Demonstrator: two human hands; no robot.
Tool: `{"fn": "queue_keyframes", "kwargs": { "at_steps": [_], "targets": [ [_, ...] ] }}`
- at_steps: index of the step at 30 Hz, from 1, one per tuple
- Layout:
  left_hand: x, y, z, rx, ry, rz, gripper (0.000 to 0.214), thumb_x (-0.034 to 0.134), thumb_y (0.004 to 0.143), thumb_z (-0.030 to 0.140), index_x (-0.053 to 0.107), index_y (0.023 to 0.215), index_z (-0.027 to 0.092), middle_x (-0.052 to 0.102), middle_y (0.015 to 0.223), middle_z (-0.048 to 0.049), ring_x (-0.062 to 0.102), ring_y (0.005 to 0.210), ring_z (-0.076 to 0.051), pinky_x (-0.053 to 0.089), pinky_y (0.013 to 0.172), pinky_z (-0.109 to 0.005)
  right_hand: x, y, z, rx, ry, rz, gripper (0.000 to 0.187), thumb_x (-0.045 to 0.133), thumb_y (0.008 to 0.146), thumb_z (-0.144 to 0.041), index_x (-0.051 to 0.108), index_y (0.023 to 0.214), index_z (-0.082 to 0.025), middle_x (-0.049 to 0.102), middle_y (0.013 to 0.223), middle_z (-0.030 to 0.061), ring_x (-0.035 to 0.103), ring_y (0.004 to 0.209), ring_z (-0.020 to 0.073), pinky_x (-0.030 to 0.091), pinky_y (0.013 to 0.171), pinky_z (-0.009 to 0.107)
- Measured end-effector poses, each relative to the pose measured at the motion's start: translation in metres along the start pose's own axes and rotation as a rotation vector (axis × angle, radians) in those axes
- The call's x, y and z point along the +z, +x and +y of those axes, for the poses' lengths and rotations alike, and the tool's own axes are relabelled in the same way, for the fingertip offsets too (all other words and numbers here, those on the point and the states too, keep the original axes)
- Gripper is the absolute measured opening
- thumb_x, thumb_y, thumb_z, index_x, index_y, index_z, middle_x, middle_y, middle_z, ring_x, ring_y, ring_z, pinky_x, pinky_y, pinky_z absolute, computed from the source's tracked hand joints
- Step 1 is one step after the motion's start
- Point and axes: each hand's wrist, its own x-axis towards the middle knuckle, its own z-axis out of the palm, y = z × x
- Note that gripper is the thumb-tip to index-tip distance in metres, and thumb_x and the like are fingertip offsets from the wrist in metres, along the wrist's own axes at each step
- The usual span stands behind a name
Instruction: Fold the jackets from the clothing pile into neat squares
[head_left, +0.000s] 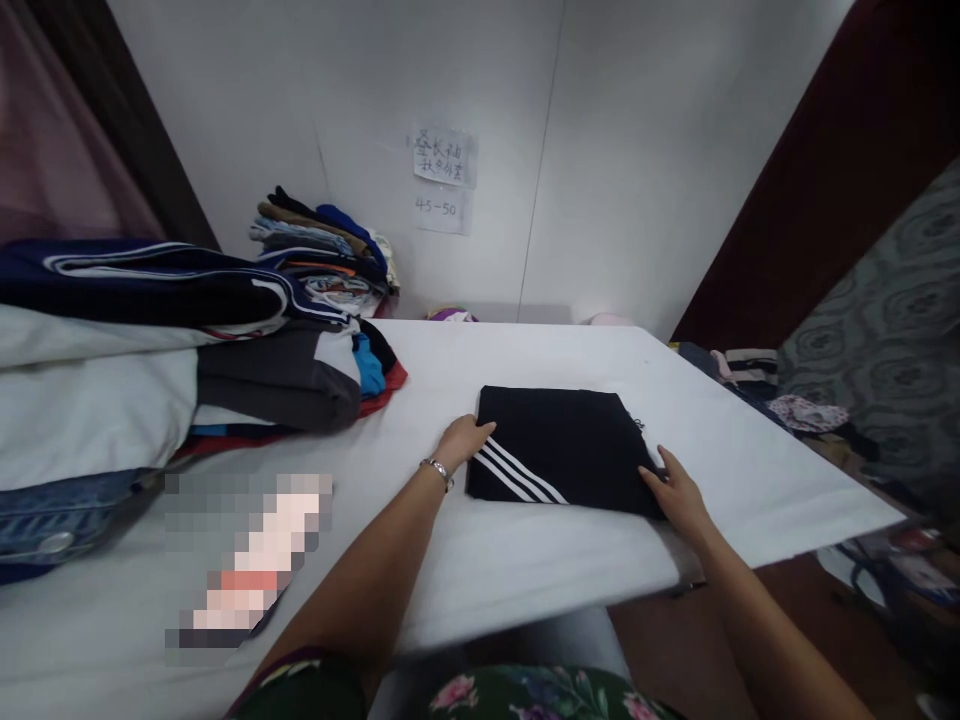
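A folded black garment (pixel 559 440) lies as a neat rectangle on the white-covered table, with three white stripes slanting across its near left corner. A bit of cord shows at its right edge. My left hand (pixel 461 443), a silver bracelet or watch at the wrist, pinches the garment's left edge, thumb on top and fingertips partly hidden. At the opposite edge, my right hand (pixel 677 492) grips the near right side; its thumb rests on the cloth and the index finger lies apart along the edge.
A big heap of clothes (pixel 277 380) covers the table's left side, with a folded stack (pixel 322 250) behind. A blurred-out object (pixel 259 560) lies near my left forearm. Paper signs (pixel 444 180) hang on the wall. More clothes (pixel 810 412) lie beyond the right table edge.
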Motion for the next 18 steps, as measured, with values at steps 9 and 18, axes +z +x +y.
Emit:
{"fn": "queue_keyframes", "kwargs": {
  "at_steps": [9, 18],
  "targets": [
    [0.012, -0.015, 0.002, 0.054, -0.121, 0.049, 0.064, 0.069, 0.072, 0.041, 0.049, 0.127, 0.014, 0.065, 0.121, -0.0144, 0.063, 0.108, -0.026, 0.048, 0.085, -0.03, -0.002, -0.005, -0.014, -0.238, -0.116, 0.02, 0.057, 0.04, 0.085, -0.046, 0.049, 0.133, -0.017, 0.054, 0.132, 0.0132, 0.049, 0.124, 0.029, 0.039, 0.105, 0.045],
    [0.024, -0.02, -0.008, 0.073, -0.209, 0.079, 0.064, 0.071, 0.072, 0.027, 0.045, 0.129, 0.012, 0.061, 0.126, -0.0172, 0.06, 0.112, -0.025, 0.046, 0.092, -0.031, -0.005, -0.012, -0.012, -0.274, -0.292, -0.003, 0.051, 0.037, 0.091, -0.046, 0.05, 0.132, -0.018, 0.054, 0.132, 0.0143, 0.055, 0.116, 0.029, 0.048, 0.094, 0.043]
  ]
}}
